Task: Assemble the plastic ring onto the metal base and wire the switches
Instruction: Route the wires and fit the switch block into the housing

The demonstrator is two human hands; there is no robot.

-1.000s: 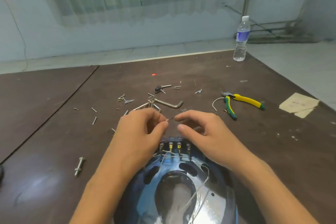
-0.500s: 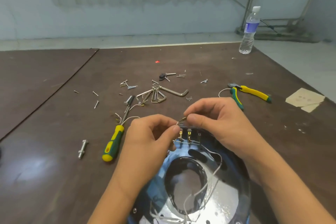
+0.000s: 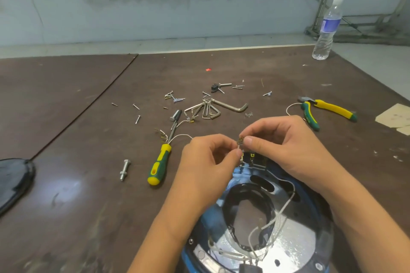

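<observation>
Both hands meet just above the far rim of the metal base (image 3: 295, 248), which lies on the desk (image 3: 77, 195) directly in front of the person with its blue plastic ring (image 3: 319, 208) around the edge. The left hand (image 3: 206, 162) and the right hand (image 3: 286, 144) are each pinched on a small brass terminal (image 3: 240, 139) at the end of a thin white wire (image 3: 286, 201). The switches (image 3: 249, 158) stand directly below the fingertips, their contacts pointing up, so I judge the terminal must go straight down; the right hand is slightly nearer.
</observation>
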